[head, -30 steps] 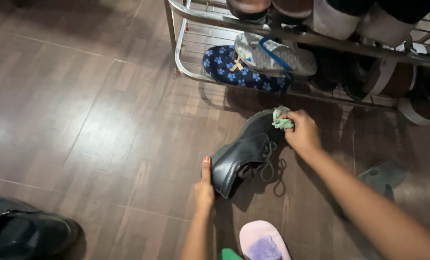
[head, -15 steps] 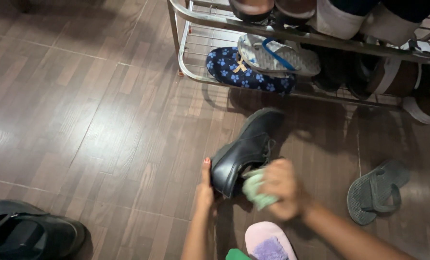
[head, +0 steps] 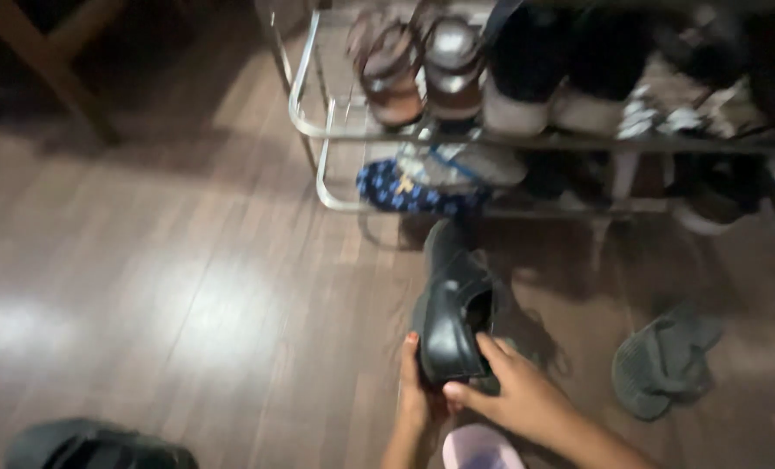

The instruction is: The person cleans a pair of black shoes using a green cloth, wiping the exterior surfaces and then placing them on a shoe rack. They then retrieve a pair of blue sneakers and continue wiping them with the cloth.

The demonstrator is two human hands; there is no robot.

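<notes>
Now the right hand (head: pixel 513 395) has moved down to the heel of the black shoe (head: pixel 452 308) and grips it. Left hand (head: pixel 415 391) lies open against the heel's other side, on the wooden floor (head: pixel 187 304) near the shoe rack (head: pixel 318 130).

I'm down on the floor of a home here, by the look of it an entryway corner, with dark wood-plank flooring (head: pixel 187 287) shining under indoor light. Right ahead of me stands a metal shoe rack (head: pixel 318 130) with two tiers, crowded with household footwear: strappy sandals (head: pixel 422 74), a blue patterned slipper (head: pixel 396 191), flip-flops and pale-soled shoes. More pairs lie loose around me, a grey flip-flop (head: pixel 665 360) on the boards and a black lace-up shoe (head: pixel 452 308) beside the rack, and a wooden furniture leg (head: pixel 53 65) slants in at the top left.
</notes>
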